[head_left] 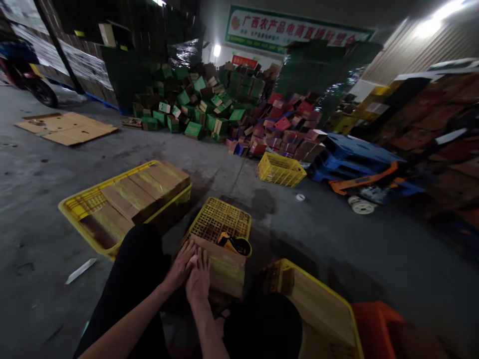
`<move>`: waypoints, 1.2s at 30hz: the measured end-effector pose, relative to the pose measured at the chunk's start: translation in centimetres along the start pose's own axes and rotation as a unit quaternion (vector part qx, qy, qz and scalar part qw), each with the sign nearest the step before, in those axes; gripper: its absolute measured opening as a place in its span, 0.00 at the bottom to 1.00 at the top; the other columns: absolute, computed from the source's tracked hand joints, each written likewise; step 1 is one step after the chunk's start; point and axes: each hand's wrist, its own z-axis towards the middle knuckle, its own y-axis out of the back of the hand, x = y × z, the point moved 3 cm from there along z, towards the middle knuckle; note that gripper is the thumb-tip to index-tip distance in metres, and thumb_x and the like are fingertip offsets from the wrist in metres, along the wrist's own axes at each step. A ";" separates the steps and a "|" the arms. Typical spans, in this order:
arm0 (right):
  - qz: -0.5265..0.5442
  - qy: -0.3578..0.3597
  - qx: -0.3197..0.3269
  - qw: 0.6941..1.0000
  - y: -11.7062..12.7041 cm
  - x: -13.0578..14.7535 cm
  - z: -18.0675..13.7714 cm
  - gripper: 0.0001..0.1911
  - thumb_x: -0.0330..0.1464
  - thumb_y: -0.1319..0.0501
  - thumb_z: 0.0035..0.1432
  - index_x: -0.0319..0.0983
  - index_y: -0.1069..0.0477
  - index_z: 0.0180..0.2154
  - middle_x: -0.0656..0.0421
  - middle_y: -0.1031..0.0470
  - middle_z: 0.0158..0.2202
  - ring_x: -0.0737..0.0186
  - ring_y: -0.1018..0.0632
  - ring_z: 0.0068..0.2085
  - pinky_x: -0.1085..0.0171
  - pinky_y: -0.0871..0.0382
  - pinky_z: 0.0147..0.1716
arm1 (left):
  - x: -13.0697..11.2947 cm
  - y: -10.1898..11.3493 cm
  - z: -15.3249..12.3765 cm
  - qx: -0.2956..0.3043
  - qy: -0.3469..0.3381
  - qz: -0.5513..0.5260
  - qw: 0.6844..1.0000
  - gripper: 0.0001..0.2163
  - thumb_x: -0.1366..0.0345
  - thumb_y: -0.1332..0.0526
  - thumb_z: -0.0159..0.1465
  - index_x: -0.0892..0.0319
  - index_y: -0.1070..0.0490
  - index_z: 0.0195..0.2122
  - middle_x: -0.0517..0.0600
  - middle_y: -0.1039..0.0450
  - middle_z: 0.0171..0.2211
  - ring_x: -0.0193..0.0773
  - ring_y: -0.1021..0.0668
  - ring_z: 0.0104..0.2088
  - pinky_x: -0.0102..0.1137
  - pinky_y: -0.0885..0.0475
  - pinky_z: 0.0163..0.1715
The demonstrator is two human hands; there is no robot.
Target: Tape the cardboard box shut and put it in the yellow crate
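My left hand [182, 264] and my right hand [199, 279] lie side by side, fingers stretched flat, on a brown cardboard box [224, 269] that rests on an upturned yellow plastic crate [220, 219] between my knees. Both hands press on the box's near left edge and hold nothing. A tape dispenser [234, 244] with an orange body and a dark roll sits on top, just right of my fingertips. My legs are in dark trousers.
A yellow crate [75, 207] at the left holds flat cardboard. Another yellow crate [325, 299] with cardboard stands at my right, beside an orange stool [374, 324]. Farther off are a small yellow crate [280, 169], blue pallets [355, 152], and heaps of green and red boxes [224, 109].
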 end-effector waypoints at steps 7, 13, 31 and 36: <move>-0.025 -0.024 0.041 0.999 2.5 -2.7 -1.2 0.28 0.32 0.56 0.70 0.45 0.47 0.69 0.57 0.43 0.70 0.58 0.43 0.70 0.48 0.51 0.67 | -1.0 0.4 0.0 0.004 -0.027 0.052 0.998 0.27 0.53 0.51 0.73 0.56 0.48 0.71 0.57 0.51 0.71 0.48 0.50 0.71 0.49 0.43 0.66; -0.068 -0.098 -0.009 0.993 5.1 -8.3 -3.8 0.30 0.43 0.59 0.71 0.40 0.43 0.68 0.50 0.41 0.68 0.50 0.40 0.69 0.42 0.49 0.65 | -1.8 0.6 -0.1 0.006 -0.032 0.100 0.994 0.29 0.54 0.50 0.73 0.57 0.54 0.72 0.60 0.51 0.71 0.51 0.51 0.71 0.51 0.41 0.65; 0.100 -0.193 -0.129 0.968 4.3 -13.0 -5.7 0.41 0.52 0.63 0.69 0.29 0.45 0.68 0.44 0.44 0.69 0.50 0.41 0.69 0.54 0.41 0.64 | -2.4 0.1 0.2 -0.057 -0.013 0.223 0.973 0.32 0.48 0.49 0.71 0.63 0.49 0.70 0.63 0.45 0.69 0.56 0.39 0.68 0.48 0.36 0.62; 0.136 -0.263 -0.107 0.949 4.4 -14.0 -5.5 0.44 0.54 0.62 0.68 0.26 0.45 0.67 0.41 0.41 0.67 0.48 0.35 0.66 0.55 0.38 0.62 | -3.2 -0.5 0.1 -0.060 0.010 0.269 0.961 0.33 0.46 0.52 0.71 0.63 0.47 0.70 0.64 0.46 0.69 0.60 0.37 0.66 0.56 0.37 0.60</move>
